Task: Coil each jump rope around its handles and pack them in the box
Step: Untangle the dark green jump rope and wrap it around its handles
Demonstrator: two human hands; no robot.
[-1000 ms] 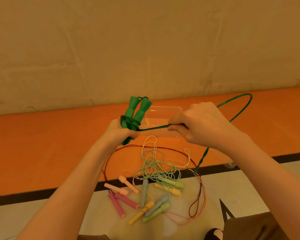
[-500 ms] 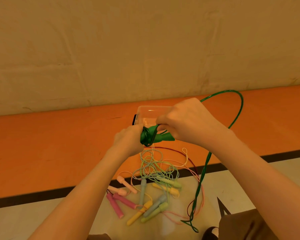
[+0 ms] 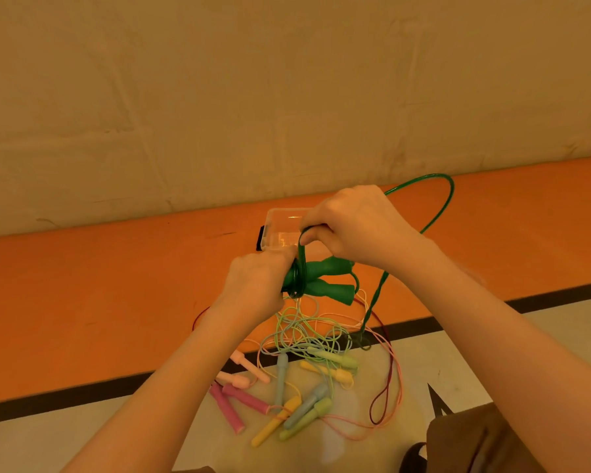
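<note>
My left hand [image 3: 258, 285] grips the two dark green handles [image 3: 325, 278] of a jump rope, which lie side by side and point right. Several turns of green rope sit around them near my fist. My right hand [image 3: 352, 227] pinches the green rope [image 3: 437, 213] just above the handles; the free rope arcs out to the right and hangs down to the floor. Behind my hands stands a clear plastic box [image 3: 280, 227] with a black latch, partly hidden. On the floor below lies a tangle of pastel jump ropes [image 3: 297, 380] with pink, yellow, blue and light green handles.
An orange floor band [image 3: 82, 302] runs along a beige wall [image 3: 287, 97], edged by a black line. The loose ropes lie on pale floor nearer to me. A dark red rope loop [image 3: 382, 397] lies at the right of the pile. My trouser leg shows at the bottom right.
The green handles tipped from upright to lying sideways, pointing right. My right hand moved in close to my left and rose above the handles, drawing the rope in. The hanging rope end lifted.
</note>
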